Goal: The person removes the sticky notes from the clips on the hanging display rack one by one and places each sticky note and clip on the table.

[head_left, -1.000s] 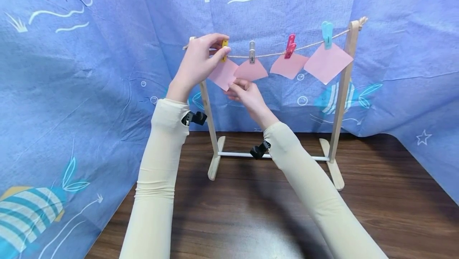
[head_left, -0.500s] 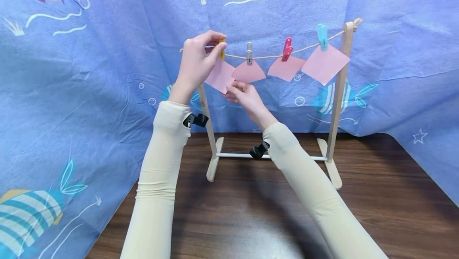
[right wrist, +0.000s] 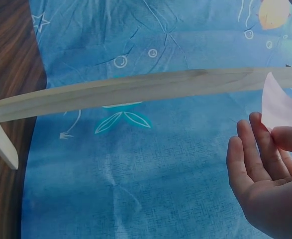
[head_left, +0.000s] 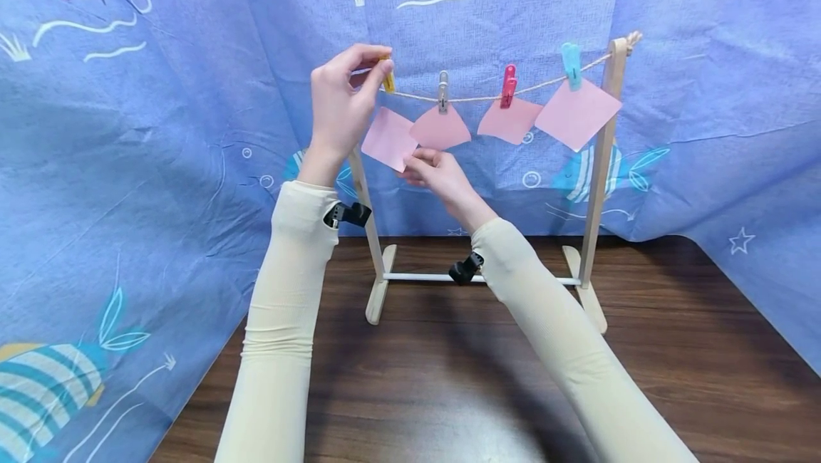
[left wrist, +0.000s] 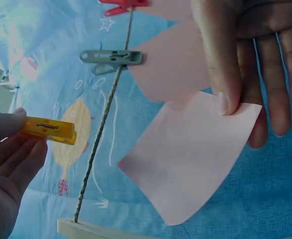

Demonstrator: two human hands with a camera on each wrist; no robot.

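My left hand (head_left: pixel 343 103) pinches a yellow clothespin (left wrist: pixel 48 128) between thumb and fingers. In the left wrist view the clothespin is apart from the rope (left wrist: pixel 100 134), with nothing in its mouth. A pink square of paper (head_left: pixel 388 139) hangs below the rope, and my right hand (head_left: pixel 442 179) pinches its lower corner between thumb and forefinger. Beside it a grey clothespin (head_left: pixel 443 92) clips another pink sheet (head_left: pixel 441 128) to the rope. Farther right, a red clothespin (head_left: pixel 508 87) and a light blue clothespin (head_left: pixel 571 66) each hold a pink sheet there too.
The rope runs between two wooden posts; the right post (head_left: pixel 601 178) shows fully, the left post (head_left: pixel 367 214) partly behind my left arm. A white crossbar (head_left: pixel 417 277) joins their feet on the dark wooden table (head_left: pixel 398 377). Blue sea-print cloth (head_left: pixel 192 128) stands behind and at the sides.
My left hand has lifted the yellow clothespin up and left, off the paper and rope. The paper's top corner is free, and my right hand keeps its pinch on the lower corner.
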